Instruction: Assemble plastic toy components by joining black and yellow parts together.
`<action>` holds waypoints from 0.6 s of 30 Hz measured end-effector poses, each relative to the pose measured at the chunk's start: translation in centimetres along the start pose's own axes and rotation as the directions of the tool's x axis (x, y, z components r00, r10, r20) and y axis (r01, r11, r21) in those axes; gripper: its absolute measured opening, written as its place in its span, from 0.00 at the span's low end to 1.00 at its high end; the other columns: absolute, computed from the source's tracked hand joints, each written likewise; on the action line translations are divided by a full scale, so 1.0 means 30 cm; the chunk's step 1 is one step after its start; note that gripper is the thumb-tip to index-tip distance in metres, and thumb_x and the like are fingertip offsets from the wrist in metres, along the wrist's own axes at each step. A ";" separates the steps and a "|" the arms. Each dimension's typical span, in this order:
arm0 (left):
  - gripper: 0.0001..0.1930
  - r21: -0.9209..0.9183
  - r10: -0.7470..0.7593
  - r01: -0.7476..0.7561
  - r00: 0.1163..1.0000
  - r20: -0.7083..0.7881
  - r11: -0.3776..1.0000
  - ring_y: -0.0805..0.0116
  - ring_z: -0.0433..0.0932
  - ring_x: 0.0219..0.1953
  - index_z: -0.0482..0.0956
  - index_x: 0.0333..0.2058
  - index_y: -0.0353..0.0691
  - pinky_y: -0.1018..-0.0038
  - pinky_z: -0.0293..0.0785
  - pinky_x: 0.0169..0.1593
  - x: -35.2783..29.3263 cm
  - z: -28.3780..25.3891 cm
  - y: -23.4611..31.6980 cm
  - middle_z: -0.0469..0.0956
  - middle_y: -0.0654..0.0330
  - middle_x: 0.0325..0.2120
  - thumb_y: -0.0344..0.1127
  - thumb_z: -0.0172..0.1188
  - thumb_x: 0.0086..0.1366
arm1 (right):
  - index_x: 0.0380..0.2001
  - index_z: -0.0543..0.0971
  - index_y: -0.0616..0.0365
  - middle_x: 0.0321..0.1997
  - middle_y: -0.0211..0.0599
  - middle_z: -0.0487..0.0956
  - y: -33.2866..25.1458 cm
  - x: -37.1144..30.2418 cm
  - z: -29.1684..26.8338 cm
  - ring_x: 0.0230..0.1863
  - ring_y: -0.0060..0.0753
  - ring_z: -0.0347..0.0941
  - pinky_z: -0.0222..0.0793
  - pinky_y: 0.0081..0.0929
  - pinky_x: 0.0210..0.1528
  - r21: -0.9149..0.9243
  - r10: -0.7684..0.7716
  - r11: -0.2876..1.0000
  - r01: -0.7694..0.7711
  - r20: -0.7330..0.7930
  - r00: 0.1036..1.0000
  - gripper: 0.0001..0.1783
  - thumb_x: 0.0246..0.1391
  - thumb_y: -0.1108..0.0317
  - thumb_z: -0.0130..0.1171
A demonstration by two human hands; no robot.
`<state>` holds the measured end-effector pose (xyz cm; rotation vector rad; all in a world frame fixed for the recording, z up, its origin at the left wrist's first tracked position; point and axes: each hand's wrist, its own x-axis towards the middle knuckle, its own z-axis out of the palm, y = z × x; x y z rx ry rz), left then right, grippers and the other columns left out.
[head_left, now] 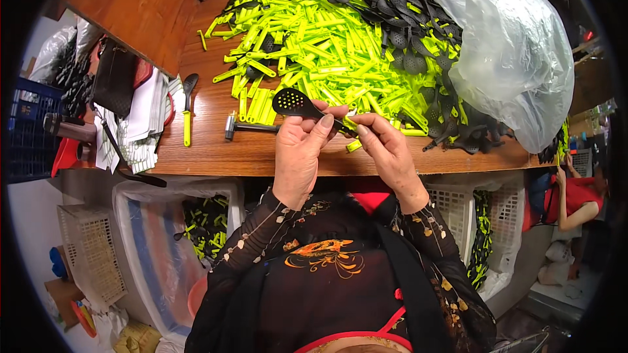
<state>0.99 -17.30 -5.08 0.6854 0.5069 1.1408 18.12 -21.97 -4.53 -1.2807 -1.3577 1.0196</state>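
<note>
My left hand (301, 147) is closed on a black slotted spoon (292, 102), its round holed bowl pointing left above the table. The spoon's dark shank runs right toward my right hand (387, 147). Thumb and fingertips of that hand pinch a lime-green handle (350, 121) beside the shank, mostly hidden by the fingers; whether the two parts are joined I cannot tell. Just left of my left hand lies a hammer (230, 127) with a dark handle. Several green handles (261, 106) lie side by side behind it. Farther left rests a green-handled black spoon (188, 108).
A large heap of green handles (340, 49) mixed with black spoon heads (413, 61) covers the back of the wooden table (216, 150). Clear plastic sheeting (507, 59) drapes the right side. Below stand a lined bin (140, 255) and a white crate (451, 212). Another person (575, 202) is at far right.
</note>
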 end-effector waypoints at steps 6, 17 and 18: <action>0.08 -0.124 0.028 -0.037 0.997 -0.073 0.992 0.64 0.82 0.52 0.73 0.50 0.39 0.65 0.81 0.52 -0.018 -0.026 0.031 0.83 0.50 0.49 0.28 0.57 0.75 | 0.53 0.78 0.65 0.29 0.25 0.74 -0.082 0.022 0.035 0.31 0.17 0.65 0.63 0.18 0.35 -0.063 0.137 0.989 -0.132 0.080 0.987 0.16 0.74 0.66 0.48; 0.10 -0.028 0.147 -0.151 0.982 -0.117 0.988 0.65 0.80 0.56 0.74 0.51 0.42 0.75 0.74 0.52 -0.026 -0.095 0.074 0.83 0.50 0.50 0.27 0.58 0.74 | 0.51 0.76 0.69 0.37 0.46 0.81 -0.141 0.088 0.120 0.39 0.42 0.80 0.74 0.37 0.43 -0.432 -0.095 0.881 0.191 0.234 0.968 0.15 0.73 0.67 0.47; 0.10 -0.032 0.151 -0.156 0.981 -0.122 0.987 0.65 0.80 0.56 0.74 0.51 0.42 0.75 0.74 0.52 -0.027 -0.101 0.078 0.83 0.50 0.50 0.27 0.58 0.74 | 0.52 0.76 0.68 0.38 0.48 0.81 -0.140 0.093 0.126 0.39 0.44 0.80 0.74 0.40 0.44 -0.442 -0.099 0.876 0.195 0.232 0.968 0.16 0.73 0.66 0.48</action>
